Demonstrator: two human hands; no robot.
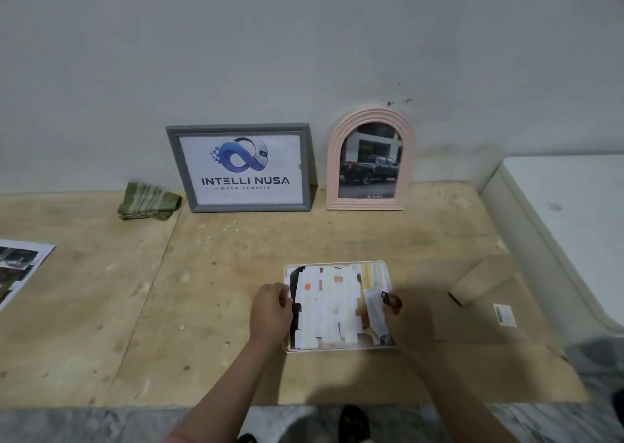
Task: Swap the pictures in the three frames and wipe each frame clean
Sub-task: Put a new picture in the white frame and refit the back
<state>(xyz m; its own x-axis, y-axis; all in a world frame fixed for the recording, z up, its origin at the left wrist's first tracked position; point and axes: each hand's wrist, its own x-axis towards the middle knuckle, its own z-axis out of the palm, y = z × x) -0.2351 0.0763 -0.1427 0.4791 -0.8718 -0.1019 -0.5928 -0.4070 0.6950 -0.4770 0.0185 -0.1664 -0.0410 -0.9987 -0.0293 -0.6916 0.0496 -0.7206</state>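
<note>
Left hand [271,304] pinching left edge of white frame [338,348], flat on plywood [135,290]; right hand [393,304] closed on small dark object [386,296] over its right side.

One view only: head cam, wide-angle, on my head, looking forward and down. Faces the grey wall [304,37], which fills the top half. Plywood floor sheet [101,290] spreads across the middle, seen from above at an angle. My forearms come in from the bottom edge, my left hand [271,306] and right hand [410,311] close to the lens, low centre. Two frames leaning at the wall sit farther off. Edges bend from lens distortion.
</note>
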